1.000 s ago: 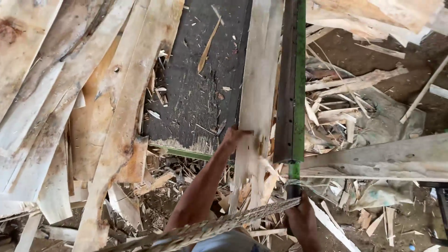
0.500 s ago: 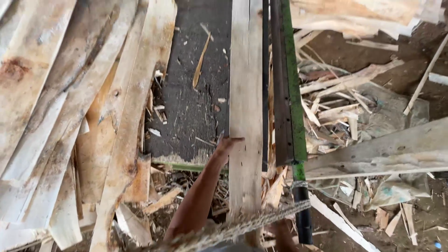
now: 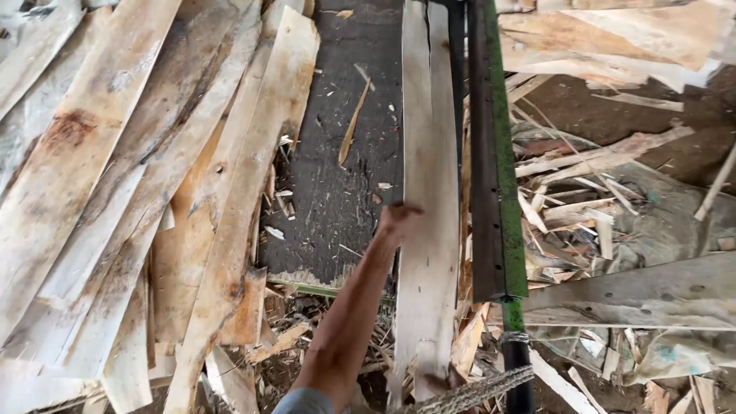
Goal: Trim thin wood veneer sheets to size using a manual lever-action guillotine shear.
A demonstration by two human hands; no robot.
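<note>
A long pale plank (image 3: pixel 429 153) lies lengthwise on a dark, worn tabletop (image 3: pixel 337 192), its right edge against a dark metal rail with a green side (image 3: pixel 494 153). My left hand (image 3: pixel 396 221) reaches forward on an outstretched arm and grips the plank's left edge about midway along; the hand is blurred. A dark shape at the plank's near end (image 3: pixel 438 379) may be my right hand, but too little of it shows to tell.
Rough, stained slabs of wood (image 3: pixel 115 192) are piled at the left, overlapping the table. Splinters, offcuts and cloth (image 3: pixel 613 222) litter the ground at the right. A thick rope (image 3: pixel 475 391) crosses the bottom edge. A thin sliver (image 3: pixel 353 126) lies on the table.
My left hand has moved forward along the plank's left edge, and the plank now lies straighter against the green rail. The right arm seen at the bottom has dropped almost out of view.
</note>
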